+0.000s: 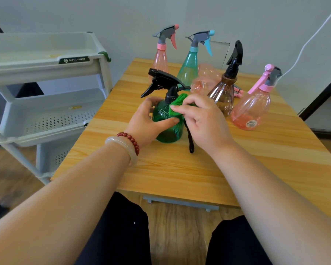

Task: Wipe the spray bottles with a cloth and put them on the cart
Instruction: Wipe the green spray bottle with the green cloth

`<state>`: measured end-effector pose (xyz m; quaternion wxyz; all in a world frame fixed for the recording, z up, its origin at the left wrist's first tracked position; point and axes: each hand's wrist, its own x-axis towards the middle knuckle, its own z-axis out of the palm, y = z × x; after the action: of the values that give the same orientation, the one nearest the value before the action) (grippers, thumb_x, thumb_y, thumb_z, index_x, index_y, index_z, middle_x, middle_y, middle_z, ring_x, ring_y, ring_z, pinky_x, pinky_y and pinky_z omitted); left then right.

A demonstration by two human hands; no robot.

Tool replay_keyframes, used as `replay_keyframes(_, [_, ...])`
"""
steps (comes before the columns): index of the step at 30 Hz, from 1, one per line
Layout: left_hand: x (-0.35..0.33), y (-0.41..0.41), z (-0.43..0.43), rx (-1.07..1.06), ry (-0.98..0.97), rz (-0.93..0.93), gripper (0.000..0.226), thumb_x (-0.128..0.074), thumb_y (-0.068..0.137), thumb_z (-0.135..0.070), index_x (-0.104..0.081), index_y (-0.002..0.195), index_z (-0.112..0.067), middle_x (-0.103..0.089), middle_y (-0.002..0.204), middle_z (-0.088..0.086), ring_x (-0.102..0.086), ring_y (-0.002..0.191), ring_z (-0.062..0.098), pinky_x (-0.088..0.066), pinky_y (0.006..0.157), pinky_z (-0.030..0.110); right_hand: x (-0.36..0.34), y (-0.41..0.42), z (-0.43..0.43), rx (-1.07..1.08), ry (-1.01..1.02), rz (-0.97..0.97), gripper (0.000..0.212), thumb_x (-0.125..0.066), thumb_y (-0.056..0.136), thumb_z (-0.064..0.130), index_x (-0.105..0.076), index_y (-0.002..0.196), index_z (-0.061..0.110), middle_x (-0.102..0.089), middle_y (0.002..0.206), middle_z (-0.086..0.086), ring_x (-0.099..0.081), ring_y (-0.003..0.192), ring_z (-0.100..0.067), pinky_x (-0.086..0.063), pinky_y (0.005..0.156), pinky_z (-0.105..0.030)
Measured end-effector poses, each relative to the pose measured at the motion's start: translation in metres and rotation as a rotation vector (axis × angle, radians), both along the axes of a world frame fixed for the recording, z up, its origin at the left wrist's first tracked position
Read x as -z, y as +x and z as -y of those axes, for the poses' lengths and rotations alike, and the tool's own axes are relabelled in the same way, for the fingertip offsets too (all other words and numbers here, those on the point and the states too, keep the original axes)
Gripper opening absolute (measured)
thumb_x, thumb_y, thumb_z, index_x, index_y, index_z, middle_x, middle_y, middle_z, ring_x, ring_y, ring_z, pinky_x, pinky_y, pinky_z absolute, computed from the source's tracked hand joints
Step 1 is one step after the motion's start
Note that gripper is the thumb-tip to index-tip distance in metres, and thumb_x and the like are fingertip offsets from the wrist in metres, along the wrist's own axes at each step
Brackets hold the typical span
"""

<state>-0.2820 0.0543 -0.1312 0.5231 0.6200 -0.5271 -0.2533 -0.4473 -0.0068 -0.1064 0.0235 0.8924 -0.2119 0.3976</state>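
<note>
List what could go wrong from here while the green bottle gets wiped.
1. The right hand holds the green cloth close to the brown bottle; a wide stroke may tip it into the pink bottle beside it.
2. The left hand grips the green bottle just under its black trigger head; a slip might squeeze it and spray toward the cart.
</note>
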Motion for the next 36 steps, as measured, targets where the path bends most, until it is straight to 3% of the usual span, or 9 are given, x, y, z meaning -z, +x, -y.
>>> replay_keyframes(5, [0.0,-0.001,0.0,0.009,-0.002,-0.008,0.053,-0.08,0.08,-0.031,-0.044,0.12,-0.033,-0.053,0.117,-0.018,-0.051,0.113,0.002,-0.037,0.08,0.005,-0.009,0.008,-0.001,0.044,-0.108,0.186,0.028,-0.059,0.092,-0.001,-0.072,0.116,0.005,-0.065,0.093,-0.011,-0.059,0.088,-0.026,-0.049,0.076,-0.033])
replay_keyframes(8, [0.0,-0.001,-0.001,0.006,0.0,-0.01,0.054,-0.08,0.08,-0.032,-0.044,0.119,-0.034,-0.053,0.115,-0.02,-0.051,0.108,-0.005,-0.039,0.075,-0.003,0.006,0.012,-0.003,0.051,-0.022,0.174,0.029,-0.056,0.093,0.003,-0.071,0.118,0.005,-0.066,0.094,-0.009,-0.061,0.087,-0.024,-0.048,0.077,-0.025])
replay_keyframes(10, [0.0,-0.001,-0.001,0.007,0.001,-0.004,0.054,-0.081,0.079,-0.032,-0.044,0.119,-0.034,-0.053,0.115,-0.021,-0.05,0.105,-0.008,-0.037,0.073,-0.006,0.011,0.006,-0.003,0.055,0.021,0.145,0.029,-0.057,0.092,0.002,-0.071,0.117,0.006,-0.066,0.093,-0.008,-0.061,0.085,-0.023,-0.051,0.074,-0.029])
replay_keyframes(12, [0.001,0.001,-0.001,0.012,0.003,-0.007,0.055,-0.081,0.079,-0.032,-0.044,0.121,-0.033,-0.054,0.118,-0.018,-0.05,0.108,-0.005,-0.038,0.076,-0.002,0.007,0.0,-0.003,0.065,0.016,0.146,0.028,-0.059,0.091,0.0,-0.073,0.114,0.006,-0.067,0.091,-0.007,-0.061,0.083,-0.022,-0.051,0.071,-0.033])
replay_keyframes(15, [0.002,0.0,0.0,0.007,-0.002,-0.009,0.055,-0.081,0.079,-0.032,-0.045,0.121,-0.033,-0.056,0.123,-0.013,-0.053,0.115,0.003,-0.038,0.082,0.006,-0.012,0.005,-0.008,0.095,-0.049,0.245,0.025,-0.058,0.09,0.001,-0.074,0.11,0.004,-0.067,0.091,-0.009,-0.06,0.083,-0.021,-0.045,0.074,-0.023])
replay_keyframes(20, [0.002,-0.001,0.0,-0.004,-0.014,0.011,0.055,-0.08,0.08,-0.029,-0.043,0.12,-0.032,-0.052,0.122,-0.013,-0.05,0.106,-0.006,-0.037,0.075,-0.004,-0.012,0.023,-0.014,0.128,-0.014,0.123,0.021,-0.059,0.088,0.002,-0.073,0.105,0.004,-0.067,0.095,-0.007,-0.062,0.085,-0.021,-0.038,0.073,-0.014])
replay_keyframes(23, [0.003,0.0,0.0,-0.002,-0.011,0.008,0.054,-0.08,0.08,-0.03,-0.043,0.12,-0.032,-0.053,0.122,-0.012,-0.05,0.112,0.001,-0.037,0.077,-0.001,-0.013,0.017,-0.016,0.104,0.031,0.085,0.023,-0.058,0.09,0.003,-0.074,0.106,0.005,-0.066,0.094,-0.007,-0.061,0.081,-0.02,-0.043,0.068,-0.019])
replay_keyframes(27, [0.003,-0.001,0.0,-0.006,0.0,-0.002,0.056,-0.08,0.08,-0.033,-0.044,0.123,-0.031,-0.054,0.125,-0.011,-0.051,0.108,-0.004,-0.038,0.073,-0.004,-0.028,0.019,-0.015,0.128,0.017,0.136,0.024,-0.058,0.091,0.007,-0.074,0.109,0.006,-0.064,0.091,-0.007,-0.053,0.079,-0.013,-0.036,0.067,-0.016])
replay_keyframes(36, [0.002,-0.001,-0.001,-0.011,0.01,0.005,0.056,-0.08,0.08,-0.034,-0.044,0.123,-0.032,-0.055,0.125,-0.01,-0.052,0.113,0.002,-0.036,0.077,0.001,-0.027,0.021,-0.011,0.102,0.035,0.098,0.025,-0.057,0.09,0.005,-0.074,0.108,0.006,-0.062,0.09,-0.008,-0.049,0.079,-0.011,-0.032,0.064,-0.016])
